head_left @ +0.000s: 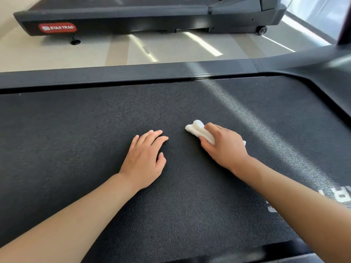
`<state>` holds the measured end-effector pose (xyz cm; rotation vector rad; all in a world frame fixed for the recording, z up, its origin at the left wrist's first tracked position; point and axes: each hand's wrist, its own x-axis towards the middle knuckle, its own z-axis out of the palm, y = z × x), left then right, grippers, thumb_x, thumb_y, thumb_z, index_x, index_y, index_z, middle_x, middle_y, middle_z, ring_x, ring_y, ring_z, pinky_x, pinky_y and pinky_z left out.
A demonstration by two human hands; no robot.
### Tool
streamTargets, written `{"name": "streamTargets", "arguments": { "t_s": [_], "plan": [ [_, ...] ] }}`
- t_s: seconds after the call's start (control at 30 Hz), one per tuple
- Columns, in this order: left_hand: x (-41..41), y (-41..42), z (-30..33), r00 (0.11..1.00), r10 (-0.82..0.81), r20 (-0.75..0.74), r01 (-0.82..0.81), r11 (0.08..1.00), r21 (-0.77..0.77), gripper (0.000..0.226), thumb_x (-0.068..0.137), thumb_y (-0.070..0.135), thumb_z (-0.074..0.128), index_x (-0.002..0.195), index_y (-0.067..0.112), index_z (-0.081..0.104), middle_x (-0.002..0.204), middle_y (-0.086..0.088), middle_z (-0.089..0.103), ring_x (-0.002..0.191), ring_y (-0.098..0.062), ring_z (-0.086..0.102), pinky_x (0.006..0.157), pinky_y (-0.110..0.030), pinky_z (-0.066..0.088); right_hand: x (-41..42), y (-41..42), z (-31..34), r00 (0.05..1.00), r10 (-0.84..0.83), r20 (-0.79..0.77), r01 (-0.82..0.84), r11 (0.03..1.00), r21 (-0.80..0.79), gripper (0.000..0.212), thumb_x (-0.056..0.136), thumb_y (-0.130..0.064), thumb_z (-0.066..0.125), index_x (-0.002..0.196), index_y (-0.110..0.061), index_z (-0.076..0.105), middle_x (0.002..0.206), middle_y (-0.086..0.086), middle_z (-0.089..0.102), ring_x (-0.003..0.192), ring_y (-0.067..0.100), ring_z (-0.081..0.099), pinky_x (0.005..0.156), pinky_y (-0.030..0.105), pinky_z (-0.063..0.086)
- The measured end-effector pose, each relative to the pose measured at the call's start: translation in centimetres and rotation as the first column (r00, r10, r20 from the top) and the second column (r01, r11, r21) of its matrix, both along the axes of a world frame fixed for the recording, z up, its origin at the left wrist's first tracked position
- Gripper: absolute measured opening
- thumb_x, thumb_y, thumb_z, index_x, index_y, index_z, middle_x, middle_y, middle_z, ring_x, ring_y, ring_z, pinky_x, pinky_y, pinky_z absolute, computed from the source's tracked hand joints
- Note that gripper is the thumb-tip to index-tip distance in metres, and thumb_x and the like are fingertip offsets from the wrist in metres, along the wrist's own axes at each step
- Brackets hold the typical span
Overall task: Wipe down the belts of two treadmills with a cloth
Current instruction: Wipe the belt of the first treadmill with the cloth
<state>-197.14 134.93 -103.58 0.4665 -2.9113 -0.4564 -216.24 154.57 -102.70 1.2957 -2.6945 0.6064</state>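
A dark textured treadmill belt (76,149) fills most of the head view. My right hand (226,147) grips a folded white cloth (199,130) and holds it down on the belt right of centre; part of the cloth sticks out past my fingers to the upper left. My left hand (146,154) lies flat on the belt with fingers straight, a little left of the cloth and not touching it. A second treadmill (133,18) with a red logo badge stands across the floor at the top.
The near treadmill's far side rail (133,73) runs across the view behind the belt, curving into the front housing (313,69) at the right. Pale glossy floor (161,48) separates the two machines. White lettering (340,198) marks the belt at the right edge.
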Motion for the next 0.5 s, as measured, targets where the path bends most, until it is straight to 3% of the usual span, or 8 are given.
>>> {"name": "streamTargets", "arguments": {
  "t_s": [0.23, 0.33, 0.43, 0.5],
  "plan": [
    [-0.7, 0.1, 0.0, 1.000, -0.014, 0.010, 0.014, 1.000, 0.015, 0.055, 0.095, 0.034, 0.041, 0.148, 0.023, 0.052, 0.159, 0.004, 0.043, 0.152, -0.020, 0.034, 0.126, -0.056, 0.025, 0.6, 0.9, 0.4, 0.999, 0.019, 0.035, -0.020, 1.000, 0.018, 0.024, 0.096, -0.041, 0.058, 0.092, -0.020, 0.047, 0.077, -0.007, 0.051, 0.065, 0.019, 0.050, 0.056, 0.034, 0.036],
    [-1.8, 0.3, 0.2, 0.999, -0.037, -0.014, 0.037, 0.999, 0.034, 0.054, 0.096, 0.033, 0.042, 0.148, 0.023, 0.054, 0.158, 0.005, 0.045, 0.151, -0.019, 0.035, 0.126, -0.054, 0.025, 1.7, 3.0, 0.3, 0.995, 0.088, 0.039, -0.090, 0.995, 0.046, 0.024, 0.097, -0.042, 0.057, 0.091, -0.021, 0.047, 0.077, -0.008, 0.050, 0.068, 0.016, 0.050, 0.055, 0.035, 0.040],
    [-3.5, 1.0, 0.3, 0.998, -0.046, -0.045, 0.049, 0.998, 0.049, 0.053, 0.096, 0.033, 0.043, 0.146, 0.022, 0.055, 0.157, 0.004, 0.047, 0.149, -0.018, 0.038, 0.124, -0.055, 0.029, 1.3, 5.7, 0.5, 0.984, 0.176, 0.026, -0.178, 0.978, 0.110, 0.023, 0.097, -0.047, 0.054, 0.096, -0.023, 0.052, 0.082, -0.009, 0.052, 0.071, 0.012, 0.050, 0.050, 0.027, 0.030],
    [-4.5, 1.4, 0.4, 0.997, -0.055, -0.058, 0.058, 0.997, 0.053, 0.052, 0.096, 0.033, 0.044, 0.145, 0.022, 0.056, 0.157, 0.003, 0.048, 0.149, -0.019, 0.039, 0.123, -0.057, 0.030, -0.3, 7.2, 0.8, 0.981, 0.193, 0.032, -0.195, 0.974, 0.117, 0.025, 0.097, -0.050, 0.051, 0.100, -0.025, 0.053, 0.085, -0.010, 0.054, 0.072, 0.012, 0.052, 0.053, 0.029, 0.036]
  ]
}}
